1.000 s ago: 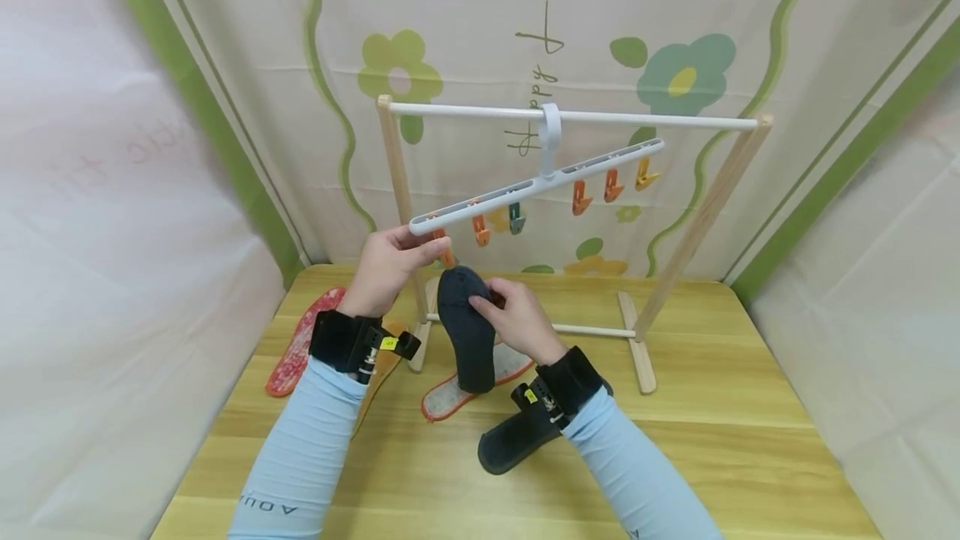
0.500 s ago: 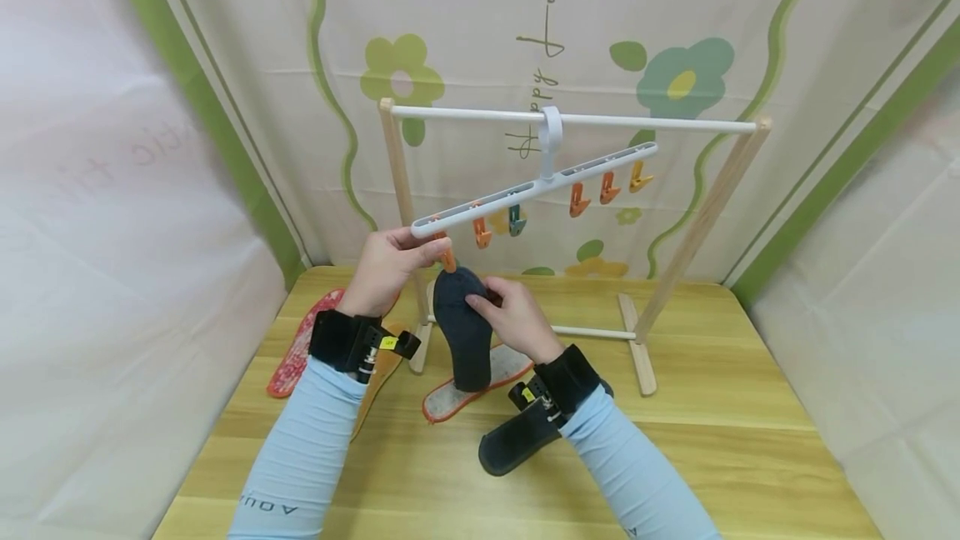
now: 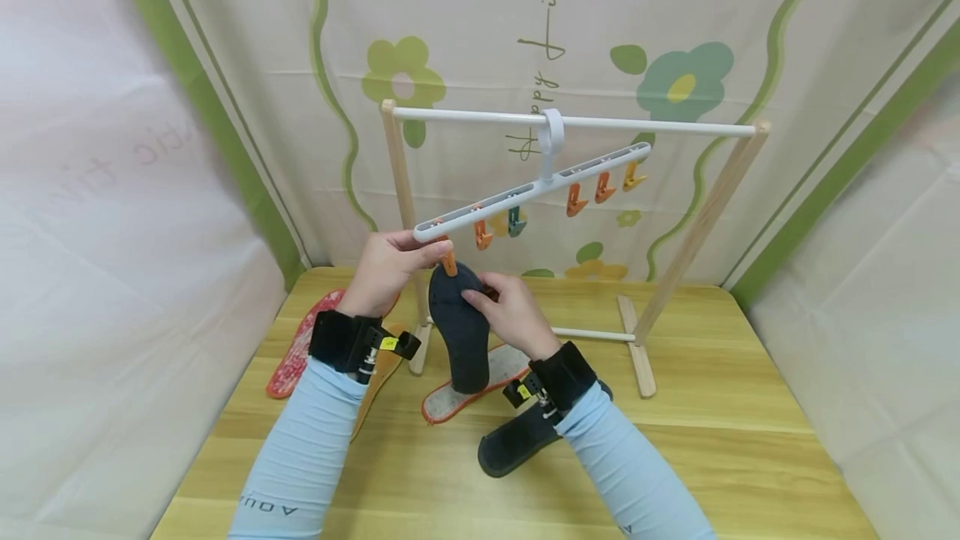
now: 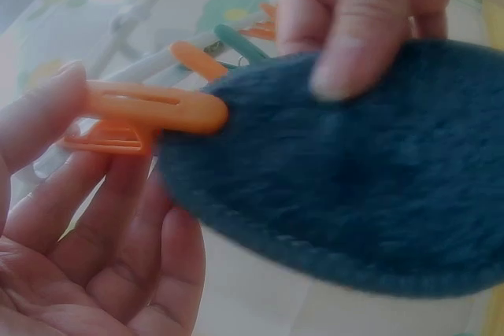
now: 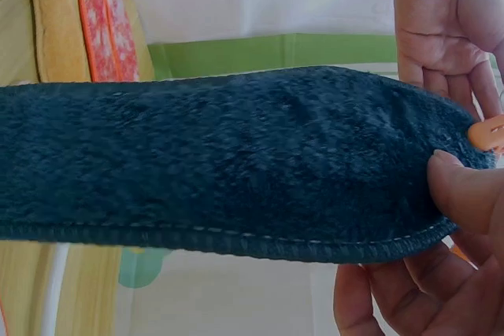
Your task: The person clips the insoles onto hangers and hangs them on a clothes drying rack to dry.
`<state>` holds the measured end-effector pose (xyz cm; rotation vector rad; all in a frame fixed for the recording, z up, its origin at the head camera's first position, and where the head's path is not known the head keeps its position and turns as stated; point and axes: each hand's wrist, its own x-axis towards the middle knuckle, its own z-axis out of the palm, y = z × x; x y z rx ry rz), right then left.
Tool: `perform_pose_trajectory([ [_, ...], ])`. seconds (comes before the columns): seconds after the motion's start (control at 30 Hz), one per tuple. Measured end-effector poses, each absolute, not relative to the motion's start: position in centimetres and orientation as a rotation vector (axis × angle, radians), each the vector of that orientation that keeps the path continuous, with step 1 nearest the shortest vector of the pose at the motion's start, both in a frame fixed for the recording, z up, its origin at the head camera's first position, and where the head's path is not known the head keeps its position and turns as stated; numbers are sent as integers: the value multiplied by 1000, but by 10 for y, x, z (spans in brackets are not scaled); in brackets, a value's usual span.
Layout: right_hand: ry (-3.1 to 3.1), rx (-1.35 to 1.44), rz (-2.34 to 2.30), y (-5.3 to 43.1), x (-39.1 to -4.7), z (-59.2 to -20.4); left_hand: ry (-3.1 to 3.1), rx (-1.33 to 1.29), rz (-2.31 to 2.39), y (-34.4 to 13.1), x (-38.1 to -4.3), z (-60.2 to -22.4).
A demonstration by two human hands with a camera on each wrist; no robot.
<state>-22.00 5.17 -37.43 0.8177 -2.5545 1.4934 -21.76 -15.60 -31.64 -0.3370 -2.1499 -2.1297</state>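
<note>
In the head view, a person's left hand [image 3: 386,265] pinches an orange clip [image 3: 449,263] at the left, near end of a white hanger [image 3: 487,208]. The right hand [image 3: 517,315] holds a dark insole [image 3: 459,340] by its upper end, at the clip. A gray insole [image 3: 442,402] lies on the wooden surface [image 3: 712,457] below.

In the left wrist view, the clip's tip overlaps the insole's rounded end; whether it bites cannot be told.

In the right wrist view, the right grip has its thumb on the fuzzy face, fingers beneath. The step seems to be clipping this insole on; the next move likely calls for easing the left pinch while the right grip steadies it.
</note>
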Motion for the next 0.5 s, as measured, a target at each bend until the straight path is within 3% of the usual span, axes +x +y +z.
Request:
perform_pose_trajectory([
  [0.5, -2553, 792, 1524, 43, -224, -375, -2178, -326, -2123, -157, -218, -319],
])
